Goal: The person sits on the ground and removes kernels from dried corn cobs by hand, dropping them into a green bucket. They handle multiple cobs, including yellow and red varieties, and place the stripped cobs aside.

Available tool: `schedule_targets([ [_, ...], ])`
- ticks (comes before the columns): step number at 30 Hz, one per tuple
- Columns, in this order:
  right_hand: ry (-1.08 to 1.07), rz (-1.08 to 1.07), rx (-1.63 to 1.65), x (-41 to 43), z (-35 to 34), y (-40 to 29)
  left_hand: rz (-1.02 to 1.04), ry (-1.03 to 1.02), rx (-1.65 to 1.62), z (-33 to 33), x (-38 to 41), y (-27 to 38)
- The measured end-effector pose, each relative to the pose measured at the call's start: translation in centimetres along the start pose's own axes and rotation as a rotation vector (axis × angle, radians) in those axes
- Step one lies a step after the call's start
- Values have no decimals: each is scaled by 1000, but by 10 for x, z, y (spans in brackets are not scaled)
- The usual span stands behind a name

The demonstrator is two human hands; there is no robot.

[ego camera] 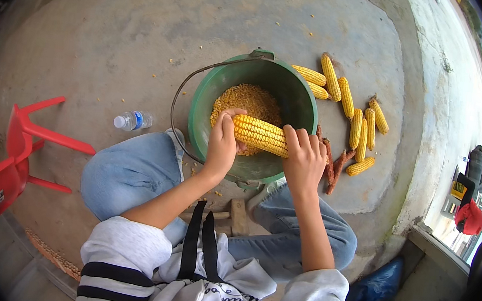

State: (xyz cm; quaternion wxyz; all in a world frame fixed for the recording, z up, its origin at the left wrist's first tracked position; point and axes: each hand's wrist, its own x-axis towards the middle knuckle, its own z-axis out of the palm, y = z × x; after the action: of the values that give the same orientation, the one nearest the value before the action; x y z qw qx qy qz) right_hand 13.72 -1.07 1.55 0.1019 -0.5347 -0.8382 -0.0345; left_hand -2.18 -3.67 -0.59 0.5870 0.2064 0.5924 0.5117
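Note:
Between my two hands an ear of yellow corn (261, 134) is held nearly level above a green plastic bucket (202, 102). My left hand (224, 142) grips its left end, the thumb and fingers around the tip. Around the right end are the fingers of my right hand (305, 159). The rows of kernels look full on the visible side. Loose corn kernels (246, 100) cover part of the bucket's bottom; the ear and hands hide some of them. The bucket's wire handle (180, 87) hangs over to the left.
Several ears of corn (347, 97) lie right of the bucket, beside bare reddish cobs (337, 169). A plastic water bottle (133, 120) lies on the left, near a red plastic chair (21, 145). A wooden stool (239, 216) is beneath me. A blue plastic bag (373, 292) sits lower right.

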Motion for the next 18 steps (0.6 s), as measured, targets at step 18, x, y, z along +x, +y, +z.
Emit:
schedule_targets([
  [18, -12, 17, 16, -13, -6, -1, -278, -241, -265, -23, 2, -3],
])
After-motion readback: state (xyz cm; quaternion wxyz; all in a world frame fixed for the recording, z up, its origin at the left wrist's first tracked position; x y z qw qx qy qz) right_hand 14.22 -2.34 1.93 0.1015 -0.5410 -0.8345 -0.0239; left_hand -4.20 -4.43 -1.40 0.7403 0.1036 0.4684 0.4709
